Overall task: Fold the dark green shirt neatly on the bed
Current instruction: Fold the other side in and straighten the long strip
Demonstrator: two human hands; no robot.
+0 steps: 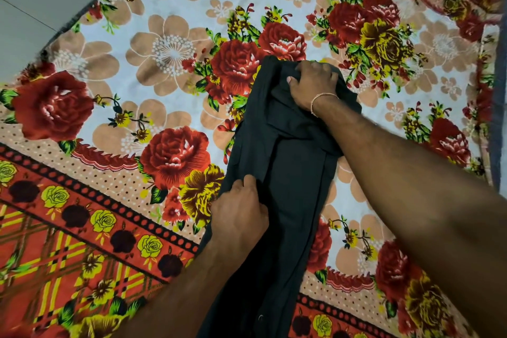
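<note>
Left hand (239,210) pinches the near part of the shirt (290,181). Right hand (312,84) grips its far end on the bed (170,44).

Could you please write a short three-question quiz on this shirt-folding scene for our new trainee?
1. True or false: the dark green shirt lies spread out flat at full width on the floral bedsheet.
2. Which hand is at the far end of the shirt? A) the left hand B) the right hand C) neither
3. Fill in: the thin band is worn on the ____ wrist.

Key
1. False: it is already folded into a long narrow strip.
2. B: the right hand holds the far end, while the left hand grips the strip's left edge nearer the person.
3. Right.
</note>
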